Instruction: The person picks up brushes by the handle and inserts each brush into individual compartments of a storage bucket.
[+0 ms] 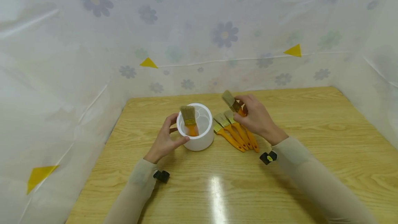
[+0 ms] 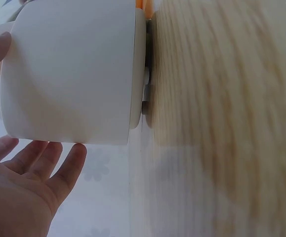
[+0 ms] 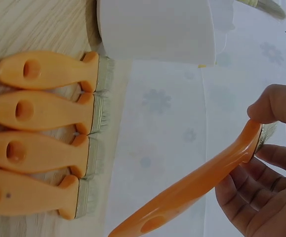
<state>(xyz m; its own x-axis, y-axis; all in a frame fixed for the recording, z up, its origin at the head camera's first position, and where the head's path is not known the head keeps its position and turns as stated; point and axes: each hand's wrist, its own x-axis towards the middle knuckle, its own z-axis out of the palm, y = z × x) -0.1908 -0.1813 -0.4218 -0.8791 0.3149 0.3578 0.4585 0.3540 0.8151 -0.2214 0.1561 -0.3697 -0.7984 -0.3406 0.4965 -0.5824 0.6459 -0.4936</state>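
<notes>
A white round container (image 1: 201, 143) stands on the table, and my left hand (image 1: 164, 141) holds it with the thumb at the rim and fingers along the far left side. In the left wrist view the fingertips touch the wall of the container (image 2: 73, 74). One paintbrush (image 1: 188, 115) leans inside it, bristles up. My right hand (image 1: 256, 115) pinches another paintbrush (image 1: 230, 99) near its ferrule, raised above the table with bristles up. Its orange handle (image 3: 192, 185) slants down in the right wrist view. Below lie several paintbrushes (image 1: 232, 139) side by side, right of the container.
The wooden table (image 1: 217, 196) carries all of this. Floral plastic sheeting (image 1: 199, 40) hangs behind it and at both sides, with yellow triangles (image 1: 293, 50) on it. Each wrist wears a small black camera (image 1: 161, 176).
</notes>
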